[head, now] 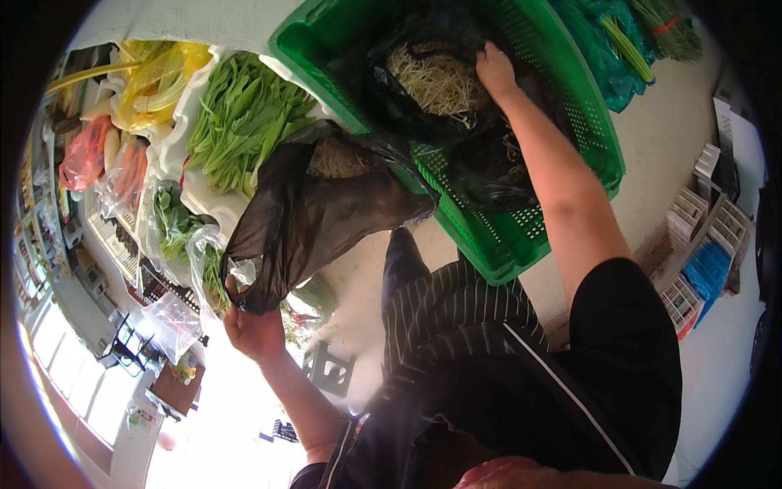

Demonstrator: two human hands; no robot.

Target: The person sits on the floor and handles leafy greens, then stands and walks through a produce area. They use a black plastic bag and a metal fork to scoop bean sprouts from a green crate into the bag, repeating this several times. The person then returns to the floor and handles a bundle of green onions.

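My left hand (256,333) grips the handle of a translucent black plastic bag (342,205). Pale bean sprouts (339,159) show through this bag's mouth. A deep green perforated plastic crate (489,257) stands in front of me, with another black plastic bag (409,101) spread open inside it. That bag holds a heap of bean sprouts (434,79). At the heap's right edge, my right hand (496,72) is closed on the bag's rim; its fingertips are partly hidden. More dark plastic (489,177) with a few sprouts lies lower in the crate.
Leafy greens (244,122) fill a white foam box to the left. Beyond are a yellow bag (159,85), a red bag (85,156) and bagged carrots (131,165). Green stalks (626,49) lie on teal plastic at upper right. Stacked plastic baskets (690,214) stand at the right.
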